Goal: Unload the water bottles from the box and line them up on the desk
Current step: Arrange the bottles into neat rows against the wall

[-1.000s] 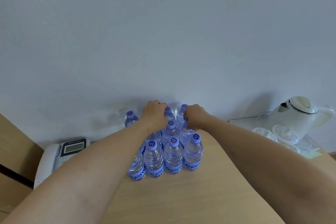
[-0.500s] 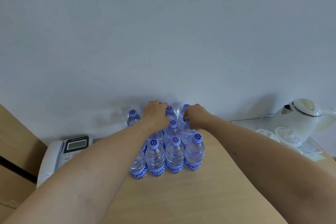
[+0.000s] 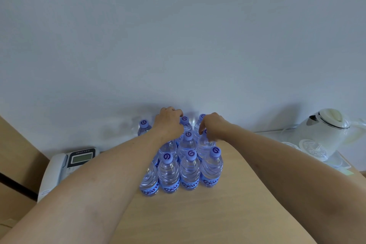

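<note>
Several clear water bottles point(image 3: 190, 172) with purple caps and blue labels stand upright in tight rows on the wooden desk point(image 3: 208, 214), close to the wall. My left hand point(image 3: 168, 124) is curled over the top of a bottle in the back rows, hiding its cap. My right hand point(image 3: 213, 128) pinches the neck of the right-hand bottle point(image 3: 206, 144) in the second row. One more bottle point(image 3: 144, 127) stands apart at the back left. Both forearms stretch across the desk towards the group.
A white desk phone point(image 3: 65, 166) lies left of the bottles. A white electric kettle point(image 3: 324, 130) and lidded cups point(image 3: 311, 146) sit on a tray at the right. A tan cardboard-like surface point(image 3: 13, 156) fills the left edge. The pale wall stands right behind the bottles.
Both hands stay on the same back bottles with almost no movement. The view has shifted slightly, so the kettle sits a little lower and further right.
</note>
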`<move>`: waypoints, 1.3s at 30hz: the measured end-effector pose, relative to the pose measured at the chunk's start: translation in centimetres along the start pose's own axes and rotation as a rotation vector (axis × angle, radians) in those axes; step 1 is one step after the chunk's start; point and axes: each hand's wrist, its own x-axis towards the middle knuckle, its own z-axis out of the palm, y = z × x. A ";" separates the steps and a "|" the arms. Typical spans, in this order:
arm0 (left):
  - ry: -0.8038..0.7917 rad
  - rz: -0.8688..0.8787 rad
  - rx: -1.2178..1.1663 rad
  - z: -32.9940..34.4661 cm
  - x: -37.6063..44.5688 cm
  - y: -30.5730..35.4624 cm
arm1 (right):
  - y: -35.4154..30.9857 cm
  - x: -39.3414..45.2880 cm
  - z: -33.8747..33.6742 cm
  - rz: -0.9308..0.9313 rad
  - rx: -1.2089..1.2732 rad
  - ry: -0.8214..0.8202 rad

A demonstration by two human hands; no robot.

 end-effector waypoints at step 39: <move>0.075 0.020 0.008 0.7 3.0 -0.8 | 0.5 5.6 -1.0 0.137 0.037 0.126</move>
